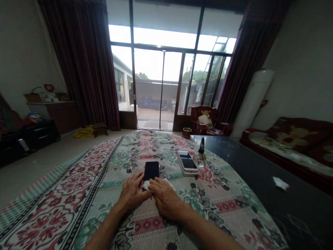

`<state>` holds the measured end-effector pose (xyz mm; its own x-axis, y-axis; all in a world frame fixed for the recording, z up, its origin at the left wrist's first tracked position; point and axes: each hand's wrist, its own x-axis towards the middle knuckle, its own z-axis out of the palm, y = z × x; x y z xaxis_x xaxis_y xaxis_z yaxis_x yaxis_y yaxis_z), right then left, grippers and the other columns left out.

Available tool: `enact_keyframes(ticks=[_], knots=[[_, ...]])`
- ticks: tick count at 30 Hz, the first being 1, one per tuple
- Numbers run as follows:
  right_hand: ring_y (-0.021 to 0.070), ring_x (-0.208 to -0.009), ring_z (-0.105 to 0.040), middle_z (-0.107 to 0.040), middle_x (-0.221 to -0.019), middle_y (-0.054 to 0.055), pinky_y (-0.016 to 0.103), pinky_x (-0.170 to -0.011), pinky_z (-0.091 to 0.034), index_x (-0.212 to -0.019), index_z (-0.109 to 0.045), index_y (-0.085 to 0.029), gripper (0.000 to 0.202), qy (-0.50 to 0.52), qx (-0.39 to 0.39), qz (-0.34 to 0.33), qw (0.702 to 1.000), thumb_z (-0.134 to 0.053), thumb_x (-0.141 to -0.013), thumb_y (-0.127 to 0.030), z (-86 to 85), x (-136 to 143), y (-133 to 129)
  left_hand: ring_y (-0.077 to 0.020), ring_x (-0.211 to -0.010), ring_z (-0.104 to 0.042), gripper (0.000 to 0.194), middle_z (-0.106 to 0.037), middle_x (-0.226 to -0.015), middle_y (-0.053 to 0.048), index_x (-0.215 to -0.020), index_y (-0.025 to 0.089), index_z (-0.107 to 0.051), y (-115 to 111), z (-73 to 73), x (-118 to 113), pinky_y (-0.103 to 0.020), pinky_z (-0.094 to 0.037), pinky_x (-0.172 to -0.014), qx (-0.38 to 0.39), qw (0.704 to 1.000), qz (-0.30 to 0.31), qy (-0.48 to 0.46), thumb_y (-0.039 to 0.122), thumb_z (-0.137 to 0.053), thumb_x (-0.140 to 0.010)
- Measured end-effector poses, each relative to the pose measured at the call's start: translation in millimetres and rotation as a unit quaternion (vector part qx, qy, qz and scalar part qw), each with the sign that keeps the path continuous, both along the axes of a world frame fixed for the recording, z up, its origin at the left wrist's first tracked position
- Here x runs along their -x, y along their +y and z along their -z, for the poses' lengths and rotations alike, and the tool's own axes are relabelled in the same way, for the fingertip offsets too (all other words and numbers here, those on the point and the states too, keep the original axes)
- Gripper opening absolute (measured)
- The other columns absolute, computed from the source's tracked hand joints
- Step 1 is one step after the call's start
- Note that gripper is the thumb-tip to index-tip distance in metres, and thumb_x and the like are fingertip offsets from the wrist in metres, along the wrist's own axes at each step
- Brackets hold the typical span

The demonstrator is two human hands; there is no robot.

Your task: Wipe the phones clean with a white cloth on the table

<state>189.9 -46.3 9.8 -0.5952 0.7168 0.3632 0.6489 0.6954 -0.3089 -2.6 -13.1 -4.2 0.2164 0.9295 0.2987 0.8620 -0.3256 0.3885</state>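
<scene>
A dark smartphone [151, 170] lies screen up on the patterned tablecloth [114, 187] in front of me. My left hand [132, 189] grips its left edge, with the thumb across the near end. My right hand [165, 197] presses a white cloth or tissue [146, 185] onto the lower part of the screen. Most of that white piece is hidden under my right fingers. Beyond my right hand lies a stack of white-edged phones [187, 163]. Beside the stack stands a clear spray bottle [201, 154] with a black nozzle.
A black glossy tabletop [256, 180] runs along the right, with a white crumpled piece [281, 183] on it. Farther right is a wooden sofa [291, 139]. A wooden armchair [204, 118] stands near the glass doors [160, 90]. A yellow bag [83, 132] lies on the floor at left.
</scene>
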Motion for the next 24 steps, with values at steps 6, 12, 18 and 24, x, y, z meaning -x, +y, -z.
enact_keyframes(ticks=[6, 12, 18, 24], knots=[[0.0233, -0.131, -0.038, -0.052, -0.137, 0.007, 0.042, -0.106, -0.033, -0.123, -0.056, -0.020, 0.044, -0.014, 0.006, 0.000, 1.000, -0.044, -0.082, -0.009, -4.4, 6, 13, -0.0298, -0.128, -0.044, 0.069, -0.051, -0.138, -0.013, -0.128, 0.016, -0.056, 0, 0.2, 0, -0.043, -0.033, -0.107, 0.004, 1.000, -0.005, 0.001, 0.044, -0.068, -0.067], [0.0228, -0.127, -0.039, -0.052, -0.136, 0.008, 0.040, -0.104, -0.033, -0.122, -0.057, -0.018, 0.046, -0.009, 0.010, 0.052, 0.999, -0.041, -0.081, -0.006, -2.1, 19, 69, -0.0299, -0.127, -0.045, 0.066, -0.052, -0.137, -0.011, -0.128, 0.016, -0.058, 0, -6.8, 0, -0.043, -0.033, -0.107, 0.029, 1.000, 0.007, 0.007, 0.042, -0.067, -0.068], [0.0186, -0.109, -0.050, -0.063, -0.116, 0.007, 0.030, -0.095, -0.038, -0.110, -0.063, -0.018, 0.038, -0.004, 0.011, 0.086, 0.996, -0.040, -0.082, -0.006, -4.4, 30, 110, -0.0302, -0.127, -0.044, 0.069, -0.051, -0.138, -0.012, -0.131, 0.016, -0.055, 1, -9.1, 0, -0.042, -0.032, -0.108, 0.040, 0.999, 0.001, 0.008, 0.045, -0.067, -0.070], [0.0192, -0.110, -0.050, -0.062, -0.118, 0.007, 0.030, -0.093, -0.037, -0.106, -0.064, -0.018, 0.035, -0.021, 0.027, 0.114, 0.993, -0.041, -0.083, -0.007, -10.9, 36, 119, -0.0302, -0.128, -0.044, 0.066, -0.051, -0.138, -0.011, -0.130, 0.019, -0.056, 1, -9.4, 1, -0.043, -0.033, -0.107, 0.040, 0.999, 0.007, 0.000, 0.047, -0.066, -0.071]])
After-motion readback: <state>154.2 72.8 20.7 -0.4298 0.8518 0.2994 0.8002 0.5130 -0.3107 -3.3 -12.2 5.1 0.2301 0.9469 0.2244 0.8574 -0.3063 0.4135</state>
